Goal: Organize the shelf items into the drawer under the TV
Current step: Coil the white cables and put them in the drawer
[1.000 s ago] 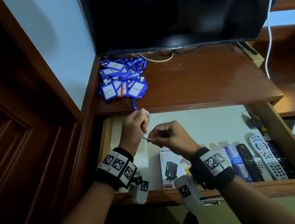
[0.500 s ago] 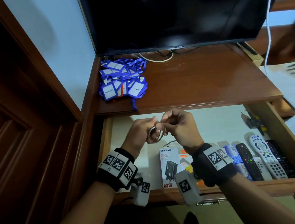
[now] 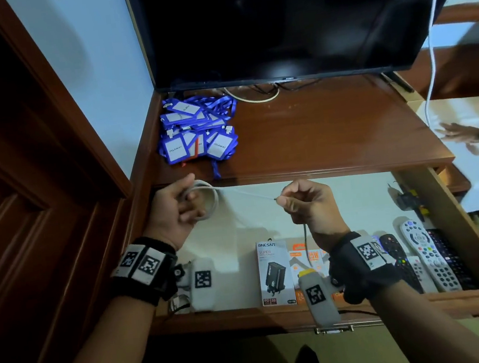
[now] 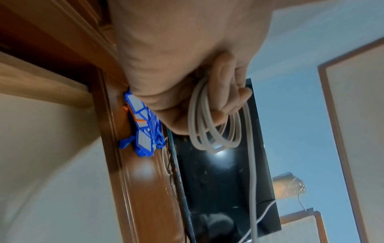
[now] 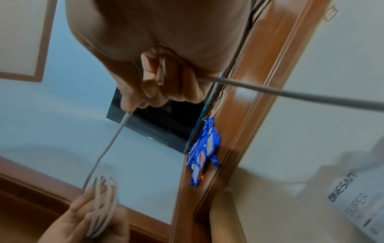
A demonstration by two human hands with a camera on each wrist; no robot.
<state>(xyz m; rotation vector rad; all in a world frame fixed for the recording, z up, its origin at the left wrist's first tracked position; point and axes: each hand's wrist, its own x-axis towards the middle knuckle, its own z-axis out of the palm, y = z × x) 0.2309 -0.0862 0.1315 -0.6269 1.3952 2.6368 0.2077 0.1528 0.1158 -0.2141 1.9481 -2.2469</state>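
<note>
Over the open drawer (image 3: 330, 309) my left hand (image 3: 180, 210) grips a coil of white cable (image 3: 211, 198); in the left wrist view the cable loops (image 4: 216, 129) hang round my curled fingers. A straight run of the cable stretches right to my right hand (image 3: 306, 205), which pinches it between thumb and fingers (image 5: 149, 92). The cable's loose end drops below that hand. A heap of blue lanyard badges (image 3: 196, 131) lies at the left of the shelf (image 3: 332, 138) under the TV (image 3: 282, 21).
In the drawer lie a charger box (image 3: 274, 271), orange packets (image 3: 306, 258) and several remotes (image 3: 425, 252) at the right. A white cord (image 3: 429, 49) hangs beside the TV. Another person's hand (image 3: 462, 133) shows at the far right. A wooden door (image 3: 20, 206) stands at the left.
My hands, close together half a second ago, have moved apart. The right hand has drawn a length of cable out to the right while the left keeps the coil.
</note>
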